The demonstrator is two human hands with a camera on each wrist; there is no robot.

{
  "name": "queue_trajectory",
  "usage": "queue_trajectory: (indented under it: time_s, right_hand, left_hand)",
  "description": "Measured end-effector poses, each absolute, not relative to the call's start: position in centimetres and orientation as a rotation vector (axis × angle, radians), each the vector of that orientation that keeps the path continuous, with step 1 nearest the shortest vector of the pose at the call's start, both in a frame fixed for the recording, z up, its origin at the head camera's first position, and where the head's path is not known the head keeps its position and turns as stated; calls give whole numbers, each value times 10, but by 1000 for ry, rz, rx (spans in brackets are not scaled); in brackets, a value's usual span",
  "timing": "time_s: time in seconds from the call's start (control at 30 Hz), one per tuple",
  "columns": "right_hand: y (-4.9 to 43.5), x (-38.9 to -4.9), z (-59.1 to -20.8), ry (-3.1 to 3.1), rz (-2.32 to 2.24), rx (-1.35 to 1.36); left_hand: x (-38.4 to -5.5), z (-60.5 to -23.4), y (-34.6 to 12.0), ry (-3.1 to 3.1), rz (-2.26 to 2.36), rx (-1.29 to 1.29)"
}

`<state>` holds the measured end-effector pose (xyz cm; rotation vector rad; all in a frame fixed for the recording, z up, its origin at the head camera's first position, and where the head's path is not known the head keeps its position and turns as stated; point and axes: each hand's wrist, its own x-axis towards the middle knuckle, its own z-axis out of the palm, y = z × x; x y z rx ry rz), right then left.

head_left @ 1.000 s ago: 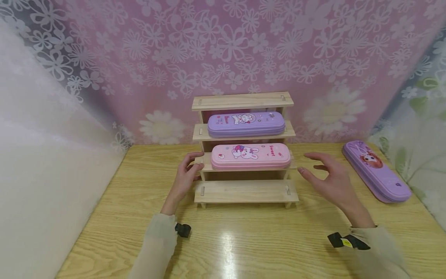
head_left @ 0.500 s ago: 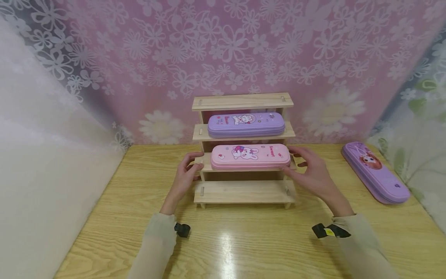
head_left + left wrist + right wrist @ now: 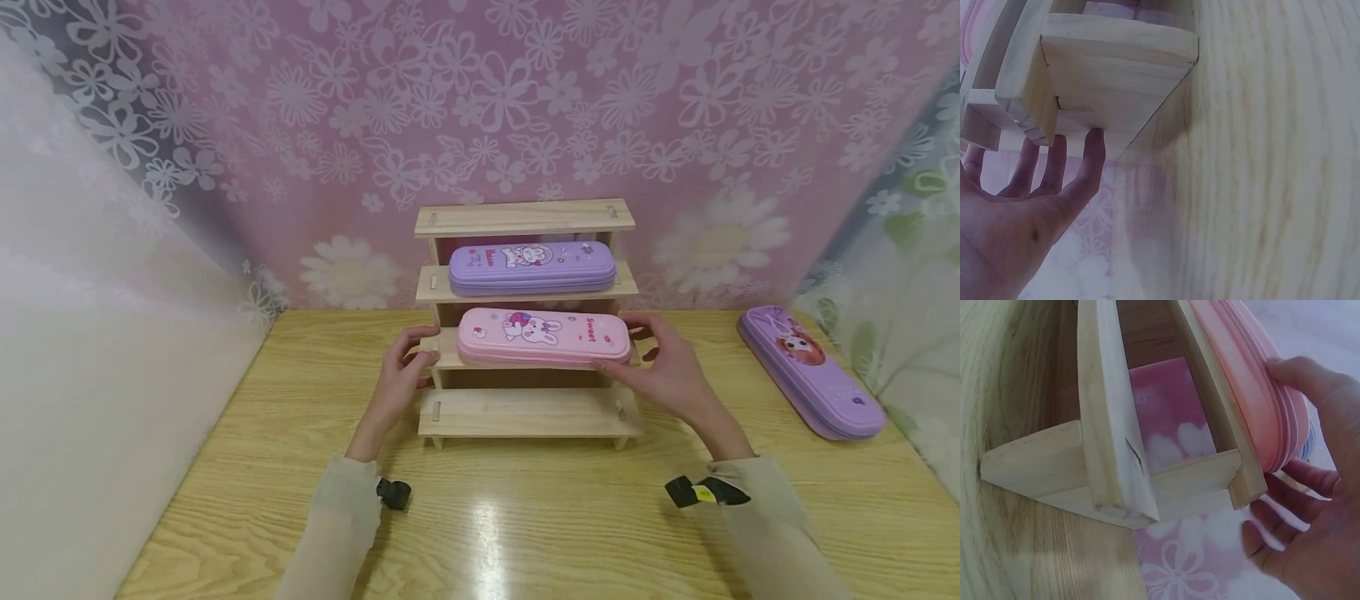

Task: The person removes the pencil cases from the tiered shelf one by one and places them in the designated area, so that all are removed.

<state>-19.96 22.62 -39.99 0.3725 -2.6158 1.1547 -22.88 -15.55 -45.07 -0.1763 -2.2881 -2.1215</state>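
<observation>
A pink pencil case point(image 3: 542, 336) lies on the second step of a small wooden stepped rack point(image 3: 525, 412). My right hand point(image 3: 636, 353) grips the case's right end, thumb on the front edge and fingers behind. The right wrist view shows the pink case point(image 3: 1260, 394) slightly raised off its step, with the right hand point(image 3: 1310, 487) round its end. My left hand point(image 3: 418, 348) rests on the rack's left end. In the left wrist view its fingers point(image 3: 1088, 153) lie straight against the rack's side panel point(image 3: 1110, 69). One step higher lies a purple pencil case point(image 3: 531, 267).
A second purple pencil case point(image 3: 810, 371) lies on the wooden table point(image 3: 525, 517) at the far right. The rack's bottom and top steps are bare. A pink flowered curtain hangs close behind the rack, and white cloth borders the table's left side.
My right hand came in from the right and took hold of the pink case's right end. The case has shifted slightly right and lifted a little. The left hand stayed on the rack.
</observation>
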Motion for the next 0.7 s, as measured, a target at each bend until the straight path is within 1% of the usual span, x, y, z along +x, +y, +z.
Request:
queue_trajectory:
  time_s: [0.13,0.3,0.43,0.7]
  right_hand:
    - [228,-194,-399,-2589,1217,353]
    - [233,-188,-400,-2538,1284,440]
    - [239,-184,-400,-2519,1272,518]
    - [252,-173,-403,-2507,1235,542]
  left_hand:
    - [-229,-451,-156,-2285,-2121,-185]
    - [-228,-450,-155,-2297,-2102,-192]
    - [-227,-449,-155,-2301,-2095,-193]
    - [-227,-450,-154,-2303,-2075,-190]
